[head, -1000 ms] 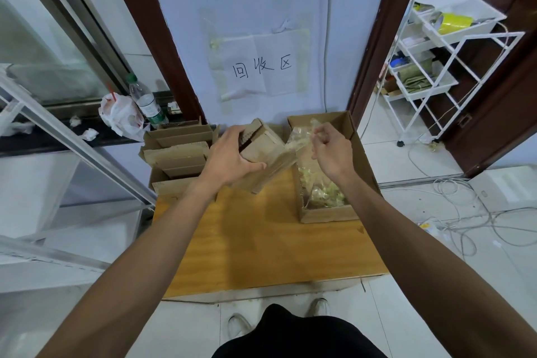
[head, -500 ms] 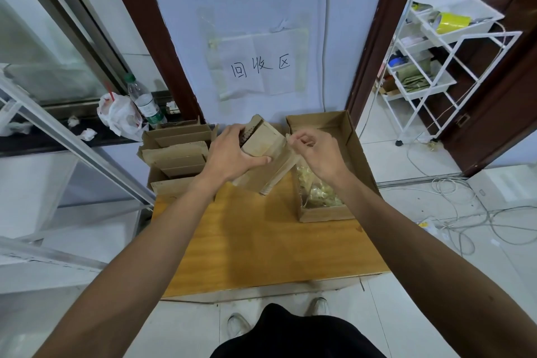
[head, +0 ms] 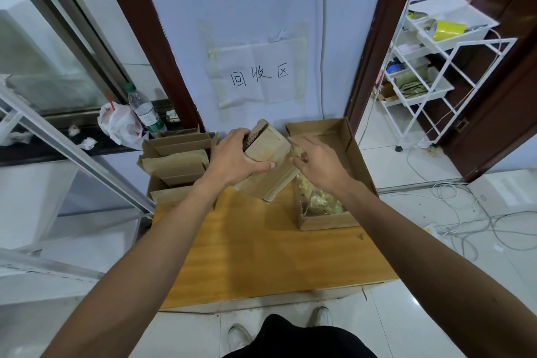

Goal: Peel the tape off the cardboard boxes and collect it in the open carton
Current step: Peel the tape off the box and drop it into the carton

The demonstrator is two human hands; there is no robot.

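The left hand (head: 235,158) grips a flattened box (head: 268,151) above the bench (head: 261,247), between the box stack (head: 177,160) and the carton (head: 357,166). The box's long axis runs roughly away from the person, far end raised toward the wall. The right hand (head: 319,167) reaches to the box's right edge over the carton's tape (head: 322,202); whether it pinches anything I cannot tell.
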